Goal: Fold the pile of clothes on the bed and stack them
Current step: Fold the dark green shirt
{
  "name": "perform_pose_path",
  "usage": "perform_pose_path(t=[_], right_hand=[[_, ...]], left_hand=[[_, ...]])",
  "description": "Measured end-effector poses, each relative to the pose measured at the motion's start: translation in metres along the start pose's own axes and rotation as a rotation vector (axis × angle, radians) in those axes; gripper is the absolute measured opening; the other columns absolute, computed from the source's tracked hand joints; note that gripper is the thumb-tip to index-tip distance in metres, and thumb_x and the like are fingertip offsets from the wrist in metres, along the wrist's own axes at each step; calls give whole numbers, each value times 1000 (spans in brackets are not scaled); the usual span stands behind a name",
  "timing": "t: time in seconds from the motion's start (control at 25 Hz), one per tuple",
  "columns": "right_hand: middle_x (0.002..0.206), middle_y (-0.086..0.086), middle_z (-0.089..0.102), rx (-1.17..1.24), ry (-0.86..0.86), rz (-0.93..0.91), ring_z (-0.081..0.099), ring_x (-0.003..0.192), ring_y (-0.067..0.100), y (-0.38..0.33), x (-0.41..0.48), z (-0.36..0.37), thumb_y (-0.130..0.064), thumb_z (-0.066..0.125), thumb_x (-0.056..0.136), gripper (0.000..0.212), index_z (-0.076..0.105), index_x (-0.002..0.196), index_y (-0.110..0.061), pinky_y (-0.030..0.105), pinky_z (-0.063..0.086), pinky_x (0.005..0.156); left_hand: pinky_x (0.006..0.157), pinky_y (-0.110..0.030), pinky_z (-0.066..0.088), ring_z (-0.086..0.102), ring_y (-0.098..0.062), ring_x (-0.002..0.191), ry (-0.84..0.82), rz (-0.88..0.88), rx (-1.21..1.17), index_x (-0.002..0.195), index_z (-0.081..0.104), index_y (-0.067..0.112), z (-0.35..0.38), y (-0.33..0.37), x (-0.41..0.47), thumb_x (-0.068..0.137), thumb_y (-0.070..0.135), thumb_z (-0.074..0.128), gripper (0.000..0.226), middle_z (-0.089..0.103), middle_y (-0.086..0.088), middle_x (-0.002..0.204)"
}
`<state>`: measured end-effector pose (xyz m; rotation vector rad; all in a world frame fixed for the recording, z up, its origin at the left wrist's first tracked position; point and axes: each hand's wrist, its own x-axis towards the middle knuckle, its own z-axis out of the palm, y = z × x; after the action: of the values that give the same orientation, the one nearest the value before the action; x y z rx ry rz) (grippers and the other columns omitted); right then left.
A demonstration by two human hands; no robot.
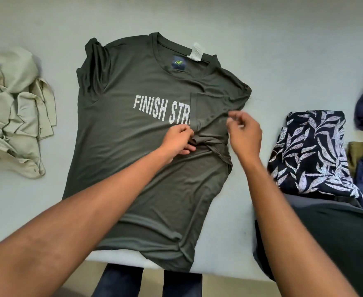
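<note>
You're approx midway: floral top (309, 151) folded at rt, beige shirt (15, 108) crumpled, tee (122, 146) on bed (262, 28) w/ one sleeve in, L hand (178, 138) pinching its fold, R hand (245, 133) blurred, grip unclear.

- The left forearm (112, 189) and the right forearm (272, 200) are seen bare, from just behind the fingers (185, 131) back to the lower edge of view.
- Dark blue trousers (116, 281) are worn on two legs, seen well below the fingers.
</note>
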<state>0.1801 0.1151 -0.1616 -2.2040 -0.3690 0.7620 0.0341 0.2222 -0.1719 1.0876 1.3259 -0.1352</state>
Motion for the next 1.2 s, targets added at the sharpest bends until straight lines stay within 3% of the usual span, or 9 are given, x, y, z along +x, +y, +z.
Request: perform_pose_path(t=[0.12,0.24,0.44,0.56,0.72,0.92,1.0,1.08,1.2], right_hand=[[78,-12,65,17,13,115,58,64,0,49,-89,6,-17,66,91,24,72,112,-26,30,51,78],[94,-3,62,-3,60,304,61,74,11,94,-181,21,-19,72,90,38,62,125,-25,33,51,82],[80,-6,63,-12,-41,471,63,71,8,115,-258,36,-31,72,91,37,54,123,-35,32,46,73],[74,-6,60,-18,-22,519,62,75,15,107,-243,34,-34,71,91,22,57,108,-30,33,43,73],[69,-10,54,107,120,404,57,68,9,99,-189,29,-32,72,91,20,61,105,-23,30,44,73],[82,-4,61,209,257,227,55,68,-2,66,-89,16,-33,73,88,34,64,116,-16,17,47,74],[93,0,65,126,269,255,61,82,10,52,-44,14,-48,72,81,43,66,115,-22,26,50,86],[87,2,69,195,158,337,64,72,17,36,-12,13,-58,73,70,42,66,100,-28,36,55,76],[90,1,72,126,39,334,68,71,19,36,11,17,-63,74,60,46,57,89,-32,35,57,66]], left_hand=[[64,-29,53,68,-16,69,84,208,246,83,62,25,-7,-42,-26,86,31,57,8,71,3,74],[73,-33,54,65,-13,73,-35,375,609,87,66,26,-12,-108,-74,83,39,57,17,69,7,76],[77,-33,49,66,-21,99,-296,194,1095,101,56,27,0,-203,-168,81,64,56,42,68,6,99],[81,-39,48,61,-27,105,-246,60,1160,107,47,25,22,-234,-197,80,71,51,54,61,0,112],[84,-40,50,61,-31,108,-116,-10,1159,114,48,18,46,-231,-192,90,37,52,32,60,-7,118],[81,-36,50,63,-36,100,-120,-181,790,72,52,20,25,-227,-174,82,9,48,15,70,-9,95],[79,-34,50,65,-33,95,-157,-232,689,61,51,19,14,-227,-162,80,7,48,23,67,-4,79],[78,-34,50,66,-31,93,-246,-218,720,60,53,20,9,-224,-157,83,11,49,25,63,0,73],[83,-37,52,64,-31,94,-254,-137,903,77,57,22,14,-215,-165,89,30,48,17,70,-3,92]])
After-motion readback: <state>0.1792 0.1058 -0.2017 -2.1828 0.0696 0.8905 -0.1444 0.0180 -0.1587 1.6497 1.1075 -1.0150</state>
